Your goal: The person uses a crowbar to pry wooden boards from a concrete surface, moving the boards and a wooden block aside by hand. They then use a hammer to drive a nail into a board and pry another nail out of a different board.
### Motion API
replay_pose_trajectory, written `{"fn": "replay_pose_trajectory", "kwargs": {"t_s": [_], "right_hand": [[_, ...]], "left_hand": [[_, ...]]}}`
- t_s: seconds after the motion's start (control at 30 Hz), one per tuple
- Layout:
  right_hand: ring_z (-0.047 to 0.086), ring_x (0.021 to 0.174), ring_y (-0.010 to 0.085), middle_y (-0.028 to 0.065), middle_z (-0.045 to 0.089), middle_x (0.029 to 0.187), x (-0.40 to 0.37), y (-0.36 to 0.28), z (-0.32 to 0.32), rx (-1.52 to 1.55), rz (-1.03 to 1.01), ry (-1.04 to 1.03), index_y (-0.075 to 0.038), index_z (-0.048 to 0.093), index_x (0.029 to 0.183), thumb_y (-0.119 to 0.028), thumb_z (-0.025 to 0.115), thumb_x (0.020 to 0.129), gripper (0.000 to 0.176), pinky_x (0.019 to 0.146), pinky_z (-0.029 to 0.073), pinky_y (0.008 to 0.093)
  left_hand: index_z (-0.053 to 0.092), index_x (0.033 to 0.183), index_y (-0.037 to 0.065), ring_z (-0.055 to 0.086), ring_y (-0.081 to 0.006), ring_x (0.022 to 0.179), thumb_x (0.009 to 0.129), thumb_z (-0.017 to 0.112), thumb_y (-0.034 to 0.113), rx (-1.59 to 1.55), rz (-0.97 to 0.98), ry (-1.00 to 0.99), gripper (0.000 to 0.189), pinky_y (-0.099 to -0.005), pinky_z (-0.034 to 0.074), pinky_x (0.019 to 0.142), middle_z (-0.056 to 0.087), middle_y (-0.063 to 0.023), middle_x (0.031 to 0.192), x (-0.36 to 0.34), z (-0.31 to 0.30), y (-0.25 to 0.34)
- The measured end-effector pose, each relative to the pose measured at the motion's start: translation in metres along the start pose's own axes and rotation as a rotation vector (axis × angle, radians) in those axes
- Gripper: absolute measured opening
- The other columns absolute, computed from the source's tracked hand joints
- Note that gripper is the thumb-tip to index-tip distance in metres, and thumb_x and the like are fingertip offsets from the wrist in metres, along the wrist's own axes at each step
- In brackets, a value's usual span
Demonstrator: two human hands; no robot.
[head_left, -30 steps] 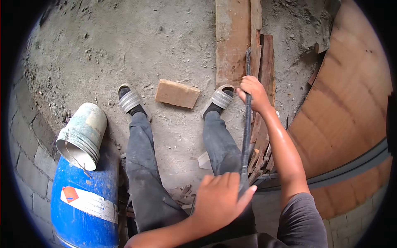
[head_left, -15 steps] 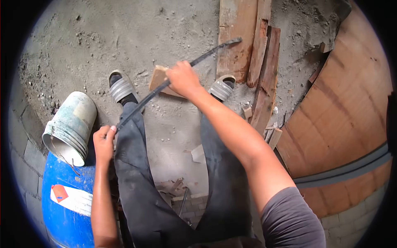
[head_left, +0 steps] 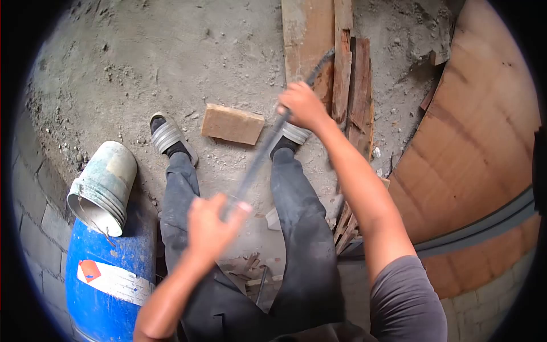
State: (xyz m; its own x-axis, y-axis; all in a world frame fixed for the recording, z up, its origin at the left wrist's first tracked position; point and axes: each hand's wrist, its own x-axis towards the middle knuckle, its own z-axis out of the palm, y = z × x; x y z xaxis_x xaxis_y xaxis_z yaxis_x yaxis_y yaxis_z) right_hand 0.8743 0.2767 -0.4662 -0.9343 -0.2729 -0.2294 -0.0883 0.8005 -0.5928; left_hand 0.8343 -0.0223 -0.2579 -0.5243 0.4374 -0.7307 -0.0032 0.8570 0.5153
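Note:
A long dark crowbar [head_left: 260,157] slants across in front of my legs, its curved tip at the upper right over the boards. My right hand [head_left: 305,106] is closed round its upper part. Lower down, my left hand [head_left: 216,225] is at the bar's near end, smeared by motion; its fingers appear curled about the bar with the thumb apart. Between my feet a short wooden block [head_left: 232,123] lies on the dusty ground, apart from the bar.
A wide board [head_left: 307,43] and splintered planks [head_left: 359,85] lie at the upper right. Large curved plywood [head_left: 467,131] fills the right side. At left, a dirty white bucket [head_left: 111,171] lies tipped against a blue barrel [head_left: 108,285]. Rubble lies below.
The crowbar has swung steeper. My left hand has moved right with its near end, and my right hand has shifted right. The wooden block now shows fully.

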Motion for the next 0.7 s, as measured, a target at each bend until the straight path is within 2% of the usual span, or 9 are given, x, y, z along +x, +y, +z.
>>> {"fn": "replay_pose_trajectory", "kwargs": {"t_s": [0.1,0.17,0.23,0.3,0.37,0.5,0.57,0.63,0.7], "right_hand": [[0.054,0.078,0.0272,0.0078,0.055,0.071,-0.034,0.006,-0.063,-0.001,-0.022,0.023,-0.006,0.053,0.068,-0.017,0.066,0.076,0.018,0.077,0.044,0.0404],[0.06,0.09,0.031,0.0124,0.059,0.079,-0.051,0.003,-0.104,0.001,0.11,-0.011,-0.001,0.054,0.073,-0.006,0.063,0.079,0.012,0.087,0.046,0.0435],[0.062,0.094,0.0325,0.0159,0.062,0.087,-0.065,0.008,-0.133,0.08,0.17,0.106,0.001,0.058,0.079,-0.003,0.064,0.079,0.007,0.088,0.048,0.043],[0.061,0.092,0.0326,0.0155,0.061,0.085,-0.063,0.005,-0.149,0.108,0.182,0.102,0.001,0.055,0.076,-0.006,0.064,0.081,0.012,0.086,0.048,0.0418],[0.06,0.091,0.0327,0.0151,0.06,0.083,-0.058,0.001,-0.148,0.139,0.203,0.095,0.0,0.052,0.072,-0.008,0.064,0.083,0.019,0.085,0.047,0.0405],[0.056,0.083,0.0333,0.0136,0.057,0.079,-0.025,-0.028,-0.096,-0.029,0.144,0.021,-0.002,0.054,0.075,-0.014,0.064,0.083,0.018,0.078,0.046,0.0438],[0.054,0.084,0.0325,0.0118,0.058,0.078,-0.002,-0.045,-0.046,0.008,0.179,0.031,-0.005,0.057,0.075,-0.011,0.065,0.079,0.01,0.077,0.046,0.0429],[0.055,0.088,0.0308,0.01,0.062,0.082,0.019,-0.066,0.014,0.067,0.231,0.006,-0.007,0.062,0.076,-0.006,0.067,0.072,0.007,0.079,0.046,0.042],[0.057,0.093,0.0305,0.0097,0.064,0.086,0.042,-0.098,0.06,0.101,0.26,-0.002,-0.007,0.065,0.078,-0.005,0.068,0.068,0.01,0.083,0.047,0.0412]], "left_hand": [[0.055,0.074,0.004,0.055,-0.0379,0.059,0.08,0.072,0.05,-0.1,0.115,-0.178,0.049,-0.0487,0.043,0.055,0.056,-0.015,0.061,-0.033,-0.012,0.105],[0.055,0.08,0.004,0.059,-0.0388,0.055,0.082,0.068,0.051,-0.352,0.216,-0.381,0.049,-0.0468,0.046,0.055,0.057,-0.016,0.055,-0.037,-0.011,0.159],[0.052,0.083,0.0,0.063,-0.0345,0.057,0.089,0.061,0.044,-0.497,0.401,-0.331,0.045,-0.0442,0.05,0.061,0.059,-0.0162,0.056,-0.043,-0.012,0.209],[0.052,0.083,-0.001,0.063,-0.0339,0.056,0.091,0.059,0.041,-0.599,0.483,-0.231,0.043,-0.0429,0.051,0.064,0.06,-0.0165,0.056,-0.034,-0.012,0.221],[0.052,0.081,0.0,0.063,-0.0354,0.055,0.091,0.059,0.04,-0.587,0.447,-0.34,0.042,-0.0436,0.051,0.063,0.059,-0.0167,0.056,-0.029,-0.012,0.217],[0.063,0.081,0.006,0.057,-0.035,0.053,0.083,0.071,0.044,-0.317,0.313,-0.185,0.039,-0.0438,0.048,0.055,0.057,-0.0126,0.056,-0.033,-0.033,0.097],[0.067,0.083,0.002,0.061,-0.0298,0.076,0.082,0.074,0.034,-0.24,0.407,0.022,0.033,-0.0405,0.046,0.069,0.064,-0.0141,0.073,-0.026,-0.039,0.011],[0.066,0.084,0.0,0.056,-0.029,0.077,0.084,0.07,0.025,-0.242,0.062,-0.138,0.026,-0.0389,0.043,0.072,0.062,-0.0148,0.077,-0.02,-0.05,-0.061],[0.054,0.068,-0.001,0.05,-0.0316,0.07,0.087,0.068,0.03,-0.048,-0.032,0.049,0.039,-0.042,0.04,0.068,0.052,-0.0179,0.066,-0.016,-0.061,-0.106]]}}
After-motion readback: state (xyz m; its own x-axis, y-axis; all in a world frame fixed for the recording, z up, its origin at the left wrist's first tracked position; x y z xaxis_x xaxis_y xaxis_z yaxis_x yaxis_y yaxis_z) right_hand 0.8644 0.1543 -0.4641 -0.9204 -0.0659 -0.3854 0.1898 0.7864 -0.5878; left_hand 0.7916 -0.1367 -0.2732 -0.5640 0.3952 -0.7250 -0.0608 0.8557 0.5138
